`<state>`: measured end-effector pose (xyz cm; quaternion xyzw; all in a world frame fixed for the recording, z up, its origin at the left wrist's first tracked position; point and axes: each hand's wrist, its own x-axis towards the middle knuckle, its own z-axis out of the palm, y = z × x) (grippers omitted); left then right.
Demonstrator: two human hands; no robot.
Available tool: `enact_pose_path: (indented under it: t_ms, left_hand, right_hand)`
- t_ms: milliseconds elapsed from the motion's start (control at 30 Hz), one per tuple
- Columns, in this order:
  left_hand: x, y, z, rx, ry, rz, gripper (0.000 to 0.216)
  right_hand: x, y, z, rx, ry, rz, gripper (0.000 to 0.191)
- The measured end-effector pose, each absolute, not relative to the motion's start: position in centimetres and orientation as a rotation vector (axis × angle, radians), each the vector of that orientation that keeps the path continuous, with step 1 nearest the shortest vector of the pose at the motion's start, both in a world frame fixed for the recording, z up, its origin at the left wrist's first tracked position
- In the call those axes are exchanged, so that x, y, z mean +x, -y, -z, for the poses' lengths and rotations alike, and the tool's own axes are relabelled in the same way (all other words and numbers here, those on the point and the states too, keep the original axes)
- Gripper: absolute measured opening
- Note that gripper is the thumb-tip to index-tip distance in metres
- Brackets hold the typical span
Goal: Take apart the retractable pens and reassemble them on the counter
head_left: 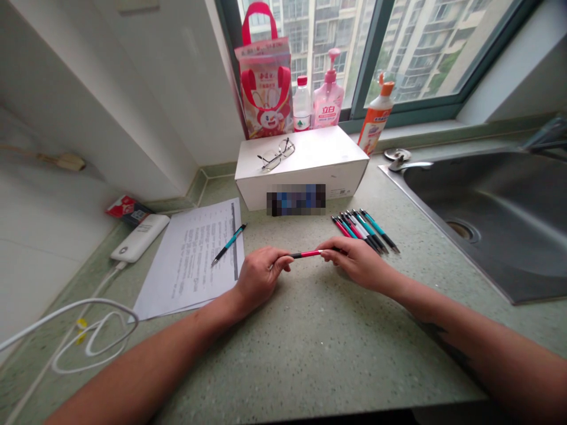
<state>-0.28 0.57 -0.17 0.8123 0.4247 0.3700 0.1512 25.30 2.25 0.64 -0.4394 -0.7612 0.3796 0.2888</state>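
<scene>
Between my two hands a red and black pen (306,254) is held level above the green speckled countertop (310,342). My left hand (262,273) pinches its black end, and my right hand (349,260) pinches the red end; both tips are hidden in my fingers. Just behind my right hand lies a row of several pens (361,227) in teal, red, white and black, partly covered by that hand. To the left of my left hand, a teal and black pen (229,243) rests on printed sheets of paper (186,260).
A white box (305,159) carrying eyeglasses (278,154) stands at the back, before a bag (266,88) and bottles. At right is a steel sink (491,218). A white power bank (140,237) with a looped cable (95,336) lies at left.
</scene>
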Motion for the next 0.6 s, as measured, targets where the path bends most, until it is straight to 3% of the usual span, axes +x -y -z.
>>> enact_pose_path:
  t_ms: [133, 267, 367, 500, 600]
  left_hand:
    - [-0.1, -0.53, 0.15, 2.248, -1.28, -0.961, 0.051]
    - [-0.04, -0.55, 0.23, 2.239, -1.289, -0.959, 0.053]
    - [-0.05, -0.58, 0.29, 2.244, -1.29, -0.978, 0.052]
    - [-0.03, -0.59, 0.22, 2.227, -1.293, -0.984, 0.049]
    - [0.01, -0.52, 0.14, 2.24, -1.278, -0.993, 0.048]
  right_hand:
    - [25.08, -2.06, -0.9, -1.154, 2.028, -0.897, 0.017]
    - [24.95, -1.93, -1.14, -1.321, 2.059, -0.994, 0.026]
    - [24.95, -1.96, -1.11, -1.371, 2.095, -1.045, 0.044]
    - [24.87, -2.0, -1.01, -1.262, 2.006, -1.022, 0.025]
    - [24.73, -1.89, -1.16, -1.278, 1.998, -1.082, 0.03]
